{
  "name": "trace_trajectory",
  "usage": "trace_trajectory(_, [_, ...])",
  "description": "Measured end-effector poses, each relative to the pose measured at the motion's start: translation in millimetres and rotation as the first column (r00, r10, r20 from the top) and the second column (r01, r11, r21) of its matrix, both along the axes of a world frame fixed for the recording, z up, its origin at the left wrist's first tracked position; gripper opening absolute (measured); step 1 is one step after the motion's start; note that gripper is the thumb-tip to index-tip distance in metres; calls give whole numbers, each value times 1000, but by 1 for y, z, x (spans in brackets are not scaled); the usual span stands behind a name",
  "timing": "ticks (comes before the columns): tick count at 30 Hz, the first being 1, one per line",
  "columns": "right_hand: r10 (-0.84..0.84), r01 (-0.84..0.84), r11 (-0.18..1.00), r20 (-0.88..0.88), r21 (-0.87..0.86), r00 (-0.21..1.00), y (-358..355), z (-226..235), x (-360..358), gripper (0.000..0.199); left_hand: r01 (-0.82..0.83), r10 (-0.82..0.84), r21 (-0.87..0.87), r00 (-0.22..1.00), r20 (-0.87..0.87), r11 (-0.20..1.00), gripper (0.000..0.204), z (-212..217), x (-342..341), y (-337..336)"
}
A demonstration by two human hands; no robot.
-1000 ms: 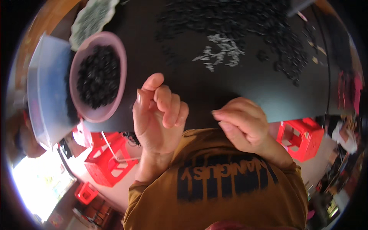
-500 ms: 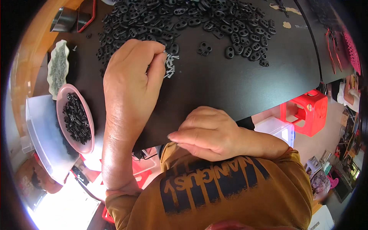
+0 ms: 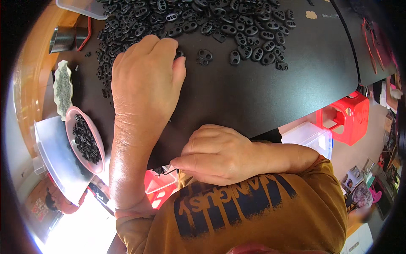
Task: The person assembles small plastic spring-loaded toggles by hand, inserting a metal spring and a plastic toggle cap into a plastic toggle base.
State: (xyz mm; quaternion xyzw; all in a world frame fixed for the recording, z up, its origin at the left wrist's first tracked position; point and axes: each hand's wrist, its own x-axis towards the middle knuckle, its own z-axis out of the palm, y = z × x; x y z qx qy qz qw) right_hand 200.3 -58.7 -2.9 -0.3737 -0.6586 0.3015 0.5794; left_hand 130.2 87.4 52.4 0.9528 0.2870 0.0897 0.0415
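Observation:
My left hand (image 3: pixel 146 80) is curled palm down at the near edge of a big heap of black two-holed cord locks (image 3: pixel 228 29). Its fingertips are out of sight, so I cannot make out what they hold. Just right of it lies a small group of loose cord locks (image 3: pixel 205 55). Close to my body, by the table's front edge, my right hand (image 3: pixel 215 154) has its fingers folded together with the thumb against them. Whatever it may grip is hidden.
At the left stand a pink bowl (image 3: pixel 99 142) of small black parts, a white wavy-edged dish (image 3: pixel 60 67) of tiny grey pieces and a clear plastic bin (image 3: pixel 55 139). A red stool (image 3: pixel 353 114) and another clear box (image 3: pixel 313 137) are beyond the table's right edge.
My left hand has shifted slightly and now covers the small silvery pieces seen beside it before. My right hand has moved left and a little nearer my body. The view has shifted slightly.

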Motion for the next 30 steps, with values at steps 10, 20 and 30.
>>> trace_trajectory(10, [-12, 10, 1000, 60, 22, 998, -1, 0, -3, 27, 206, -194, -67, 969, 152, 976, 18, -13, 12, -4])
trace_trajectory(20, [-116, 116, 993, -49, 8, 992, -2, 4, 12, 24, 170, -135, -246, 979, 150, 954, 16, -7, 7, -14])
trace_trajectory(30, [-198, 66, 902, -274, -426, 941, -6, 21, 35, 16, 237, 345, -686, 725, 596, 688, 27, -15, -46, -76])
